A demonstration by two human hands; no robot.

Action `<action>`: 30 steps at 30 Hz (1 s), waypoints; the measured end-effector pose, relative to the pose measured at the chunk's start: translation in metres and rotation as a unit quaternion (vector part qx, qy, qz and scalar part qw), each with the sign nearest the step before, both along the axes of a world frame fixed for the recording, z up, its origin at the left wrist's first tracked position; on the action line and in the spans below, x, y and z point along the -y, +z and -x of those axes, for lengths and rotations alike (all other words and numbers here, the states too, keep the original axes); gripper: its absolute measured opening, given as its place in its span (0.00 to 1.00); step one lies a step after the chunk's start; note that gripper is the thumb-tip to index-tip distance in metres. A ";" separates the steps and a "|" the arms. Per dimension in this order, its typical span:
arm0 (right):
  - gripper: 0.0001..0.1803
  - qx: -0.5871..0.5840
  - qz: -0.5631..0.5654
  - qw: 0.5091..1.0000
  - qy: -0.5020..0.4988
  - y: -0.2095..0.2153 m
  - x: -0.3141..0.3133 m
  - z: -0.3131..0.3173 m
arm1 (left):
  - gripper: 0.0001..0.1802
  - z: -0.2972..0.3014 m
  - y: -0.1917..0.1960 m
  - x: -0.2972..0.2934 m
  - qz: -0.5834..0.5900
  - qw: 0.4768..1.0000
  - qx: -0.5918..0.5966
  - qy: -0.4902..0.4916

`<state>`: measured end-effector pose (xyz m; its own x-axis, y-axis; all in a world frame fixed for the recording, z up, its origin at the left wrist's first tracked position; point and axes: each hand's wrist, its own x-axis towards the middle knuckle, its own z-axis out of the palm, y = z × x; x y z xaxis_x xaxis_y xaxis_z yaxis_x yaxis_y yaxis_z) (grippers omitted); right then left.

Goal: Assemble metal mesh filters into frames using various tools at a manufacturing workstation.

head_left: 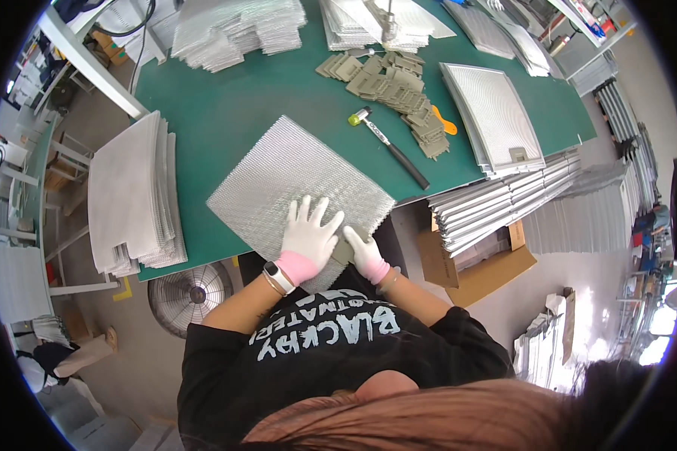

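Note:
A silver metal mesh sheet (pixel 278 169) lies at a slant on the green table, its near corner reaching over the front edge toward my body. My left hand (pixel 308 237), in a white glove with a pink cuff, rests flat on the mesh with its fingers spread. At the sheet's near right edge, my gloved right hand (pixel 368 256) grips a small grey-green plastic piece (pixel 343 252) against the mesh, the thumb on top. The undersides of its fingers are hidden.
Beyond the sheet lie a mallet (pixel 387 146), a pile of grey-green plastic pieces (pixel 391 90) and an orange-handled tool (pixel 444 120). Mesh stacks (pixel 132 195) stand at left and back. Framed filter panels (pixel 496 116) sit at right, above an open cardboard box (pixel 489 278). A floor fan (pixel 192 297) stands below left.

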<state>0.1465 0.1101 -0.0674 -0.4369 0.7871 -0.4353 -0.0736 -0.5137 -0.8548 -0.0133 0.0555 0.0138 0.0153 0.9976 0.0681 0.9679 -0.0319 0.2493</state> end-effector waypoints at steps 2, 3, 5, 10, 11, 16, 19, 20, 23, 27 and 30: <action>0.14 -0.020 -0.003 0.999 0.034 0.000 -0.006 0.000 | 0.26 0.004 -0.002 -0.003 -0.004 1.000 0.000 -0.009; 0.16 -0.050 -0.007 0.999 0.014 0.006 -0.005 0.004 | 0.26 0.006 -0.005 -0.003 -0.007 1.000 0.000 -0.014; 0.22 -0.024 0.097 0.990 0.095 0.004 -0.012 -0.003 | 0.25 0.019 -0.008 -0.011 -0.017 0.999 -0.003 -0.028; 0.24 0.316 -0.383 0.756 0.427 0.047 -0.071 -0.055 | 0.25 0.084 0.005 -0.043 -0.010 0.990 -0.098 -0.098; 0.20 0.438 -0.433 0.728 0.302 0.027 -0.089 -0.074 | 0.25 0.097 0.005 -0.047 -0.031 0.990 -0.114 -0.079; 0.14 0.673 -0.470 0.511 0.256 -0.005 -0.165 -0.161 | 0.25 0.057 0.015 -0.036 -0.147 0.984 0.015 -0.099; 0.10 0.657 -0.492 0.444 0.359 0.008 -0.173 -0.148 | 0.20 0.005 0.017 -0.015 -0.131 0.949 0.177 -0.228; 0.09 0.626 -0.549 0.424 0.356 0.006 -0.172 -0.147 | 0.19 -0.006 0.004 -0.011 -0.049 0.934 0.235 -0.265; 0.10 0.599 -0.574 0.490 0.268 -0.010 -0.180 -0.141 | 0.18 -0.026 -0.091 0.022 0.021 0.893 0.383 -0.235; 0.11 0.640 -0.423 0.502 0.399 -0.011 -0.181 -0.140 | 0.19 -0.028 -0.125 0.034 0.077 0.891 0.410 -0.180; 0.10 0.458 -0.585 0.498 0.447 0.005 -0.144 -0.118 | 0.20 -0.021 -0.158 0.044 0.148 0.874 0.453 -0.100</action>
